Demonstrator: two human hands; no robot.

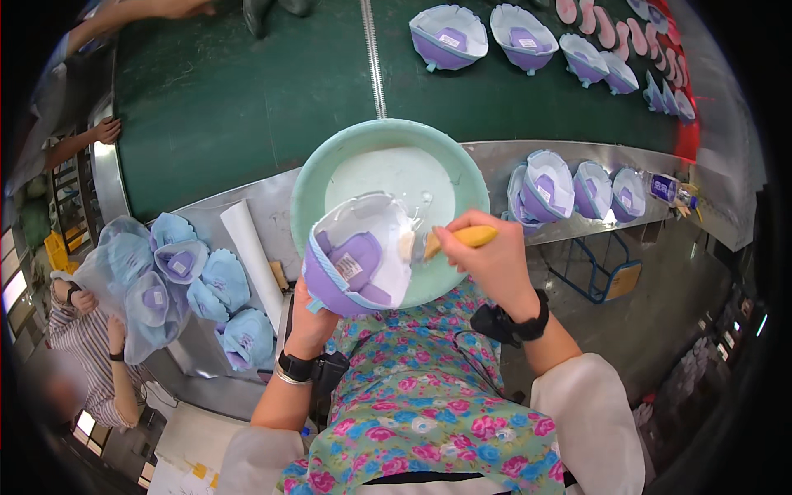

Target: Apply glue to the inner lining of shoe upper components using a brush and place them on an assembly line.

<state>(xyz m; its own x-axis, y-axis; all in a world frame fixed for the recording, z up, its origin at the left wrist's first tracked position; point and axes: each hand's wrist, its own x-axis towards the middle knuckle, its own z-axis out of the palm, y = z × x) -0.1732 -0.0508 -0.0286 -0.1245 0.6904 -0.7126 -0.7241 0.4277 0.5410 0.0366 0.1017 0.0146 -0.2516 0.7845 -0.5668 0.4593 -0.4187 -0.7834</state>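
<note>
My left hand [312, 323] grips a purple and light-blue fabric shoe upper [346, 285] from below at its left side. Its pale inner lining and a small white label face up, and it is tilted over the near part of a pale-green basin [307, 186]. White liquid [388, 173] covers the basin's bottom. Closed around a yellow handle, my right hand [491, 262] holds a brush [474, 238]. The pale bristles rest at the upper's right edge; whether they press on it I cannot tell.
More uppers [547, 188] stand on the metal ledge at right, by a bottle [662, 188]. Uppers [445, 37] and pink insoles [606, 29] lie on the green belt [247, 99]. At left, a co-worker's hands [82, 299] are at a plastic bag [136, 289] of uppers, near a white roll [252, 264].
</note>
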